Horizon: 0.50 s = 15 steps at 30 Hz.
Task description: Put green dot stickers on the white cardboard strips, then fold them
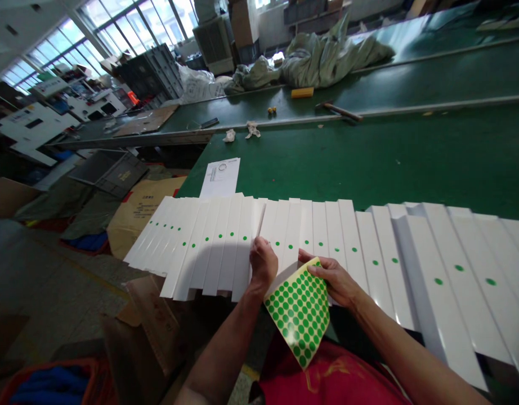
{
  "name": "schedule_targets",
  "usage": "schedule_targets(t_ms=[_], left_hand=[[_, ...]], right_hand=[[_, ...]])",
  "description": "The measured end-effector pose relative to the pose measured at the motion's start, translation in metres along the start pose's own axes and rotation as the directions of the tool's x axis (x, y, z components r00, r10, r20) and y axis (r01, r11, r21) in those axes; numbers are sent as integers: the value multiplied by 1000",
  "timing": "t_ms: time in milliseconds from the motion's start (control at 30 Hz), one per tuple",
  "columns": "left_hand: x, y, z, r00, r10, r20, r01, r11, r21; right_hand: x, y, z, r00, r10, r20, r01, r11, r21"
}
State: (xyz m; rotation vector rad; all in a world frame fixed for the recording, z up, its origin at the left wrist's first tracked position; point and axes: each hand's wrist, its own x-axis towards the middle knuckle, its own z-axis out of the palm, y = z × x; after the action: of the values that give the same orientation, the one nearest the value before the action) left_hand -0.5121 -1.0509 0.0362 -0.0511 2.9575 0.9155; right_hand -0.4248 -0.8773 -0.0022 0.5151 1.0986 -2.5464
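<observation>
My right hand (333,277) grips the upper edge of a sheet of round green stickers (299,312), thumb on top. The sheet hangs tilted in front of my red clothing, with a few gaps near its top edge. My left hand (263,261) is closed, its fingers curled over a white box (258,216) in the row; what its fingertips hold, if anything, is hidden. Flat white boxes (381,253) lie overlapping side by side, most showing one green dot. The box under my left hand shows no dot, though the hand covers part of it.
A white printed paper (220,175) lies behind the row on the green table (327,163). Farther back are a hammer (339,111), a yellow block (302,93), crumpled scraps (253,130) and grey-green sheeting (314,59). An orange crate (90,368) with blue items stands low left.
</observation>
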Motion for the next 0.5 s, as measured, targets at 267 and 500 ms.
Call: schedule_targets(t_ms=[267, 500], left_hand=[[14, -7, -2, 998, -42, 48, 48, 990, -129], [9, 7, 2, 988, -32, 153, 58, 984, -167]], right_hand=[[-9, -13, -3, 1000, -8, -10, 9, 999, 37], [-18, -25, -5, 994, -83, -67, 88, 993, 74]])
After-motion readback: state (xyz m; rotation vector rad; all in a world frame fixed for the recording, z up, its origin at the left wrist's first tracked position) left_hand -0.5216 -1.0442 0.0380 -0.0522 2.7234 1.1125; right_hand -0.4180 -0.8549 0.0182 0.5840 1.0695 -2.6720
